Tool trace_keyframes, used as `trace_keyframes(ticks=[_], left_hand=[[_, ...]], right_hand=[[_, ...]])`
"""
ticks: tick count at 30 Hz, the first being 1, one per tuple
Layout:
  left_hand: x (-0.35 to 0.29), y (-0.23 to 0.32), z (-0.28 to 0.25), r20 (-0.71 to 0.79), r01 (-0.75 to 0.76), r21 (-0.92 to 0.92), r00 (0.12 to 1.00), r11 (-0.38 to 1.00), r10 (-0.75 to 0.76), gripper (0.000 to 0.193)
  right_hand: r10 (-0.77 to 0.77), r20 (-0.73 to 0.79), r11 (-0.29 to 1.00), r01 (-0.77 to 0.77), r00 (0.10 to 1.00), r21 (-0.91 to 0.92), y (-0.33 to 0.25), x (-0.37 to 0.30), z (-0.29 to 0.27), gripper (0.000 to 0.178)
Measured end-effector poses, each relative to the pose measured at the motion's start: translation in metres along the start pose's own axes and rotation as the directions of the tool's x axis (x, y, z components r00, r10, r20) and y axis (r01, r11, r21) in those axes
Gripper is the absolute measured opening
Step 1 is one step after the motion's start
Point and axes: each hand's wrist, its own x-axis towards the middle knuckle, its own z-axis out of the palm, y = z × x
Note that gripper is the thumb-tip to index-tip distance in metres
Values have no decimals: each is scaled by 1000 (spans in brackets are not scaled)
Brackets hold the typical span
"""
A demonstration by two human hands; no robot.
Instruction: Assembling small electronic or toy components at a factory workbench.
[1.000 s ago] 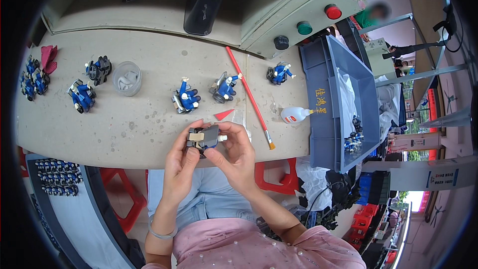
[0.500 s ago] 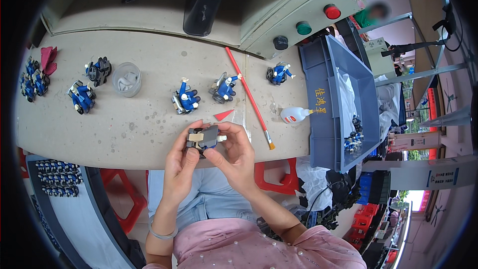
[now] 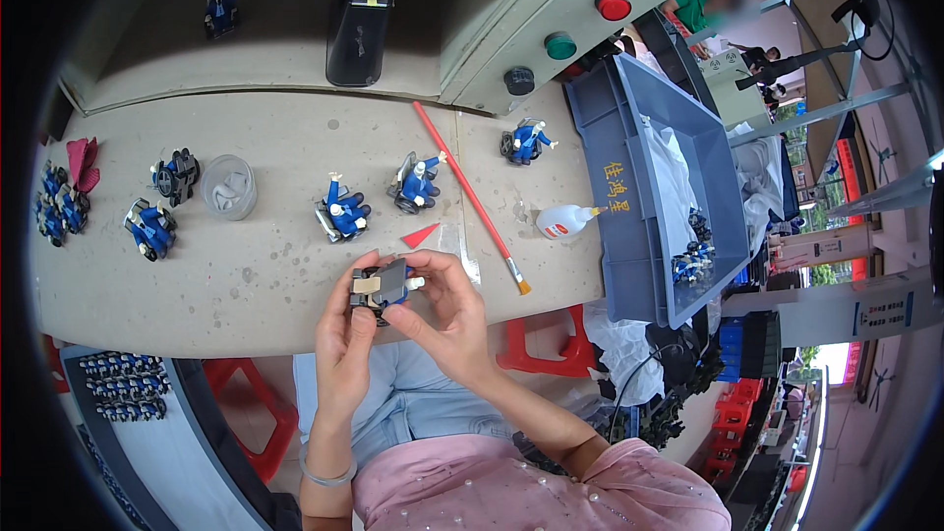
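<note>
My left hand (image 3: pixel 343 339) and my right hand (image 3: pixel 448 323) both grip a wheelchair figurine (image 3: pixel 385 285) above the table's near edge. Its dark grey back panel faces up, with a beige part beside it and a pale head poking out toward my right fingers. My thumbs press on its near side, and my fingers wrap the far side. Just beyond lie a blue-suited wheelchair figurine (image 3: pixel 342 210) with one arm raised, another figurine (image 3: pixel 415 184), and a small red triangular piece (image 3: pixel 421 236). Part of the held figurine is hidden by my fingers.
A red brush (image 3: pixel 470 202) and a white glue bottle (image 3: pixel 568 220) lie to the right, before a blue-grey crate (image 3: pixel 619 197). Leftward stand a plastic cup (image 3: pixel 228 187) and several figurines (image 3: pixel 151 228). A metal housing with buttons (image 3: pixel 560 45) rises behind; a figurine tray (image 3: pixel 187 433) sits lower left.
The whole view has shifted slightly, so the table things appear lower and further left. Both hands keep their hold on the figurine, which looks almost unchanged in its pose.
</note>
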Motion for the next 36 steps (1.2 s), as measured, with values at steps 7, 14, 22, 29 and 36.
trace_keyframes(ticks=[7,14,22,29,36], left_hand=[[-11,-3,-3,-22,29,12,999,1000,-28,50],[-13,1,-5,-61,104,-66,992,992,-108,47],[2,0,-8,65,-5,-107,998,994,12,46],[-8,-6,-10,-2,-99,-83,995,992,99,48],[-6,-9,-11,-9,-165,-33,986,986,165,47]], right_hand=[[-11,-10,995,10,1000,-95,-3,-7,1,48],[-120,34,948,125,992,-293,-6,-1,-4,48],[-239,134,885,273,962,-378,-12,12,-19,44],[-217,145,897,256,965,-362,-7,6,-18,47],[-175,80,939,191,981,-287,-6,4,-17,52]])
